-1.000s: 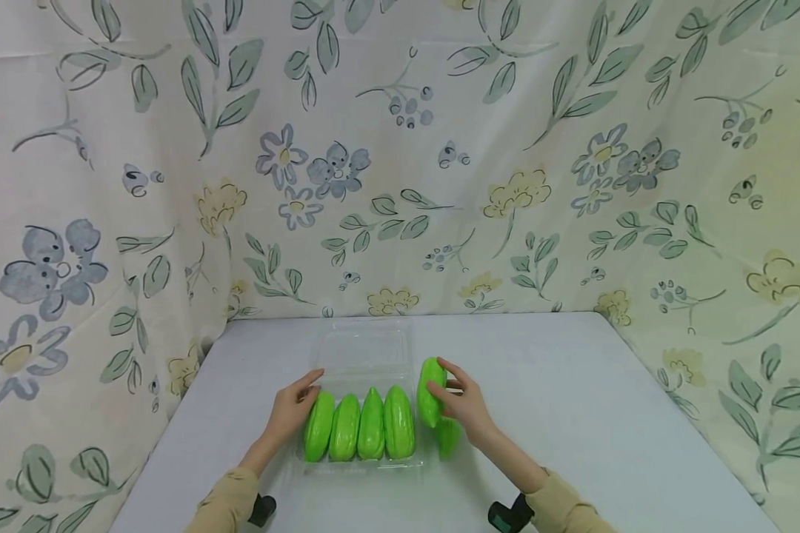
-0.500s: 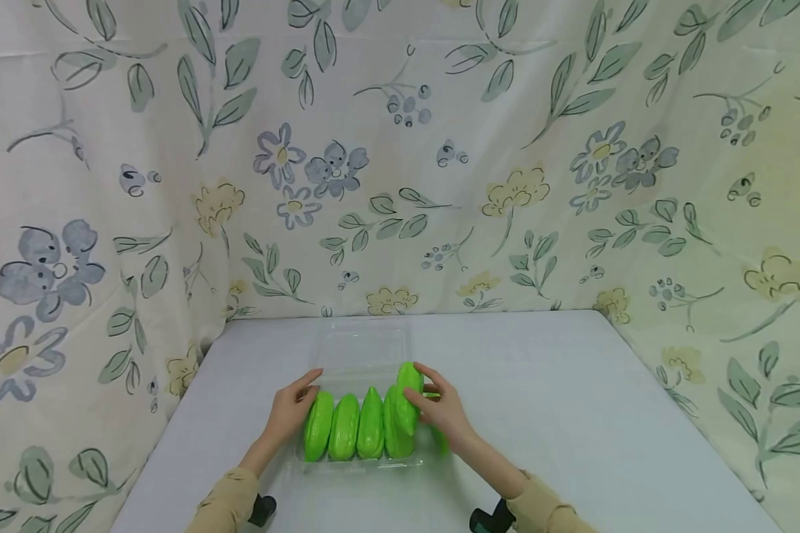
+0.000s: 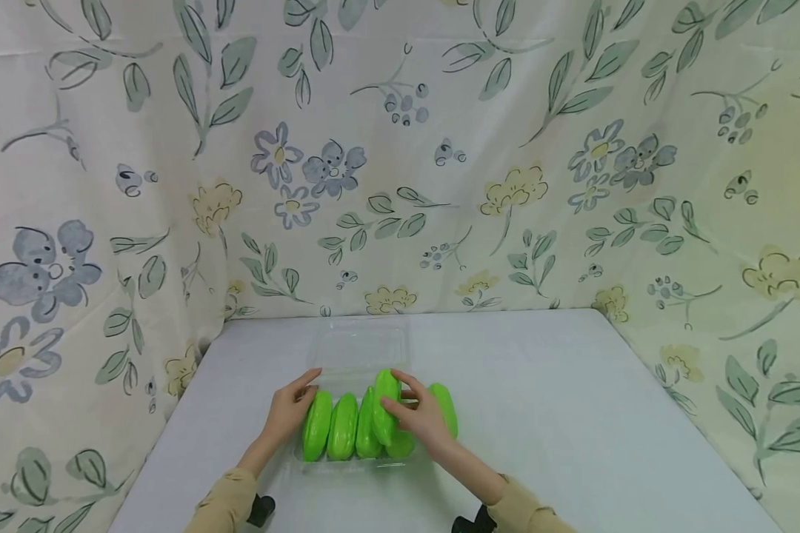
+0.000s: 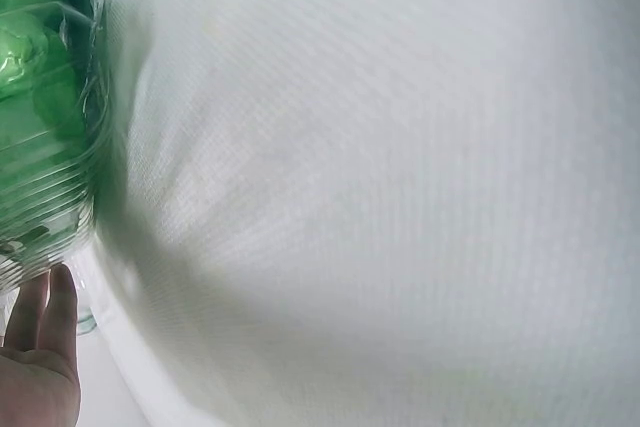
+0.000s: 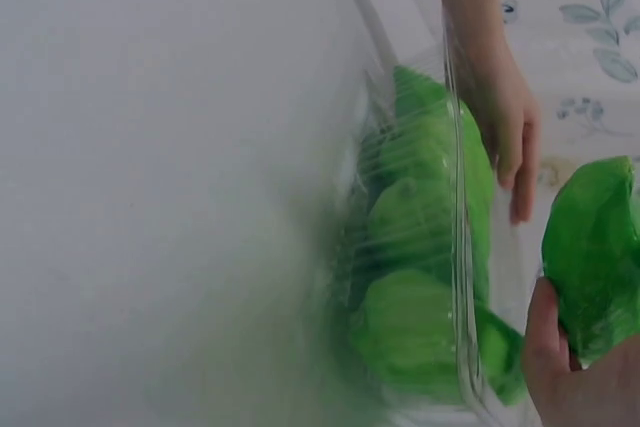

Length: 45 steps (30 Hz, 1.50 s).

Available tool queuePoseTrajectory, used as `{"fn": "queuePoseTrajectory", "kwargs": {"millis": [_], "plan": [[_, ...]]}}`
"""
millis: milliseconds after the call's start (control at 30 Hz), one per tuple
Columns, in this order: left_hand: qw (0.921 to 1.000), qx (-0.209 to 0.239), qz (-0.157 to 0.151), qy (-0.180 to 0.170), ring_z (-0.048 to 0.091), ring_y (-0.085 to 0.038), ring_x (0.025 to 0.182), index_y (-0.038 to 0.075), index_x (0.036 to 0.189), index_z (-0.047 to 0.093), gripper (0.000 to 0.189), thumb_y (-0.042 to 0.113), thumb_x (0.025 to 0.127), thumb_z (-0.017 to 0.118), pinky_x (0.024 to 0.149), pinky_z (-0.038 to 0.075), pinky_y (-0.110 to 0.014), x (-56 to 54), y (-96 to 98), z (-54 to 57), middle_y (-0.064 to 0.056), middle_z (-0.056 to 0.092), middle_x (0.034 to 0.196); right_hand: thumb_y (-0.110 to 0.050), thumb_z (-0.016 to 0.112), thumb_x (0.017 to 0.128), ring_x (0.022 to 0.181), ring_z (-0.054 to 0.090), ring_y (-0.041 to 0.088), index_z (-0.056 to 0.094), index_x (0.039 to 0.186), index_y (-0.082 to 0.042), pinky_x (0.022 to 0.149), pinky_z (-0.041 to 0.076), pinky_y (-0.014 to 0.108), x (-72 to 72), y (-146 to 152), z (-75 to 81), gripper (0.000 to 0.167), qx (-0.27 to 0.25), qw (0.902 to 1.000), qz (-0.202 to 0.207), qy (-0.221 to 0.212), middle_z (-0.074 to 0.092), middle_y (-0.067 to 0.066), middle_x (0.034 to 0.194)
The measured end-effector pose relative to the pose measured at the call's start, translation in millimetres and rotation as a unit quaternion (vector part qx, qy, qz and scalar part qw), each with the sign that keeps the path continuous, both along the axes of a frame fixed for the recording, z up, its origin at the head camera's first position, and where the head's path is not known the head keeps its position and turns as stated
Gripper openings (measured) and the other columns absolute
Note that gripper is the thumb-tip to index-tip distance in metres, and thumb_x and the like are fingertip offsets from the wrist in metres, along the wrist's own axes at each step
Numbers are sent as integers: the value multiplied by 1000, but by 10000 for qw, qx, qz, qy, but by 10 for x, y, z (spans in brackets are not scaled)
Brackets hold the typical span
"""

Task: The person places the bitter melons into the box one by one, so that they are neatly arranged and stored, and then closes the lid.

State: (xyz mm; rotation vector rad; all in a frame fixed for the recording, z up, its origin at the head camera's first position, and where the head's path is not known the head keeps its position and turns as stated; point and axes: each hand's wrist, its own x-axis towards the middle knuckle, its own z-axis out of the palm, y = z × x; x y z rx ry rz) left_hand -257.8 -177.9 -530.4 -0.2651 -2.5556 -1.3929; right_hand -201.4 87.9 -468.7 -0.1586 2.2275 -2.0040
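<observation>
My right hand (image 3: 424, 423) pinches a bright green, ridged, elongated fruit-like piece (image 3: 385, 409) between thumb and fingers. It hangs tilted over the right part of a clear plastic clamshell box (image 3: 353, 466), partly covering the pieces there. In the box several similar green pieces (image 3: 343, 429) lie side by side. My left hand (image 3: 287, 411) is at the box's left side; in the left wrist view its straight fingers (image 4: 58, 312) touch the ribbed plastic wall. Another green piece (image 3: 445, 409) lies right of the box, partly hidden behind my right hand.
The box's clear lid (image 3: 363, 346) lies folded back behind it. Everything rests on a white-covered table (image 3: 540, 400). A flower-printed cloth (image 3: 400, 163) hangs behind the table and along its sides.
My right hand has carried the held green piece leftward, from beside the box to above its right part. The loose piece on the right now shows more. My left hand has stayed put.
</observation>
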Motion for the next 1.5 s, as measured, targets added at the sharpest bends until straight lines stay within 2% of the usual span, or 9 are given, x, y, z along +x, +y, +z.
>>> {"fn": "queuePoseTrajectory", "kwargs": {"millis": [367, 600, 667, 767, 867, 1067, 1133, 1333, 1500], "plan": [[10000, 25, -48, 19, 65, -24, 97, 8, 132, 56, 38, 5, 94, 55, 67, 48, -21, -2, -9, -5, -17, 53, 137, -22, 65, 90, 94, 54, 19, 45, 141, -13, 72, 55, 40, -35, -279, 26, 55, -156, 9998, 139, -8, 50, 23, 122], [10000, 0, -2, -43, 62, -14, 91, 9, 132, 57, 38, 6, 94, 56, 70, 48, -21, -12, -5, -5, -16, 53, 138, -24, 66, 90, 90, 57, 16, 46, 141, -15, 66, 54, 34, -25, -393, -82, 55, -126, 9997, 191, 69, 52, 21, 121], [10000, -7, 9, -37, 61, -16, 91, 9, 132, 57, 38, 6, 94, 56, 73, 50, -24, -15, -4, -3, -16, 53, 138, -23, 66, 89, 90, 57, 17, 46, 140, -15, 64, 54, 32, -28, -432, -108, 55, -105, 9998, 175, 56, 53, 20, 119], [10000, 9, 3, -24, 64, -24, 103, 9, 132, 57, 38, 6, 94, 56, 82, 53, -35, -15, -4, 1, -16, 53, 137, -26, 68, 88, 92, 57, 19, 48, 138, -17, 63, 53, 29, -22, -494, -120, 54, -39, 9998, 178, 11, 54, 19, 117], [10000, 31, 12, -21, 61, -32, 112, 9, 132, 57, 37, 7, 95, 55, 89, 51, -45, -14, -2, 2, -15, 54, 137, -30, 69, 87, 93, 58, 19, 49, 138, -20, 63, 53, 28, -15, -550, -116, 55, -17, 9999, 169, -11, 54, 18, 116], [10000, 10, 33, -6, 63, -28, 104, 8, 131, 57, 37, 5, 94, 56, 80, 53, -33, -14, 3, -5, -16, 54, 136, -30, 68, 88, 89, 56, 17, 49, 138, -18, 62, 53, 27, -1, -649, -112, 55, -72, 9998, 178, 17, 54, 18, 116], [10000, 37, 3, -8, 63, -29, 105, 8, 131, 57, 37, 5, 94, 56, 80, 53, -33, -12, 1, -7, -18, 53, 137, -29, 68, 88, 87, 56, 16, 49, 138, -18, 62, 52, 26, 4, -677, -119, 55, -40, 9998, 193, 53, 55, 17, 116], [9999, 113, -63, 33, 60, -37, 113, 6, 131, 57, 37, 5, 94, 56, 89, 51, -47, -13, -11, -16, -20, 52, 137, -27, 68, 88, 84, 56, 16, 49, 138, -18, 58, 48, 24, -15, -748, -155, 54, 180, 9995, 160, 198, 57, 17, 116], [9999, 137, -71, 29, 61, -36, 112, 6, 131, 57, 37, 5, 94, 56, 89, 51, -48, -20, -9, -17, -18, 53, 136, -31, 67, 88, 88, 55, 14, 49, 138, -18, 62, 48, 23, -68, -803, -167, 54, 507, 9980, 73, 358, 57, 13, 121]]}}
